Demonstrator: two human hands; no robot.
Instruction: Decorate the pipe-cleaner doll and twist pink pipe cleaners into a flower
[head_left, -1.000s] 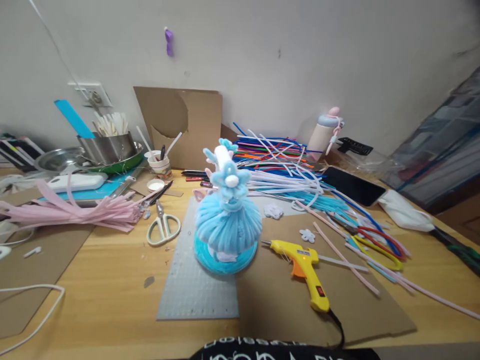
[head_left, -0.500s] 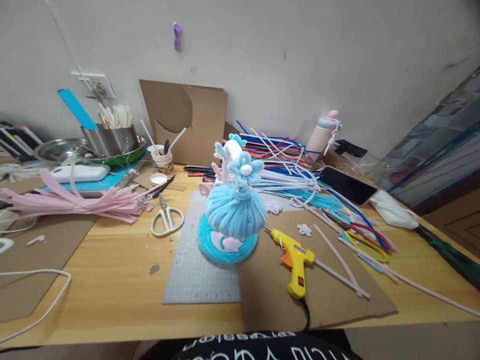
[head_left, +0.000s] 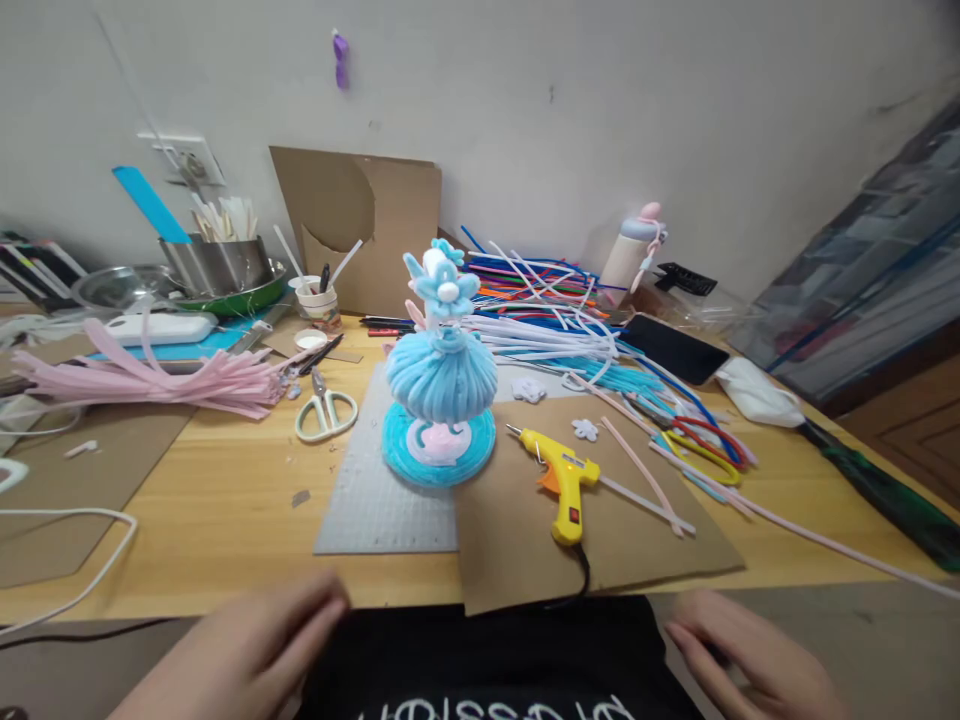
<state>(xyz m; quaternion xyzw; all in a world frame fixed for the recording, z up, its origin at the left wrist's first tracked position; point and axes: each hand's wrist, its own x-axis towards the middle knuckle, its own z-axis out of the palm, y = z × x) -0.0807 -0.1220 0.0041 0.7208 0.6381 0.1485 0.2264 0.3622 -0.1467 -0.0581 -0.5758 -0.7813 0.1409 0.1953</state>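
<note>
At the table's front edge, my left hand is closed and somewhat blurred, with nothing visible in it. My right hand, its fingers curled, is below the front edge at the right; nothing shows in it. Between and beyond them a light-blue fuzzy lamp-like figure with flowers on top stands upright on a round blue base with a pink centre. A yellow glue gun lies on a cardboard sheet right of the figure. Neither hand touches these objects.
White-handled scissors and a pink bundle of fuzzy stems lie at the left. Many coloured stems are piled behind. A phone, yellow-and-red-handled tools and a bottle are at the right.
Both my hands have come into view at the bottom. The camera view has shifted, so the table's objects appear slightly higher and mostly further left.
</note>
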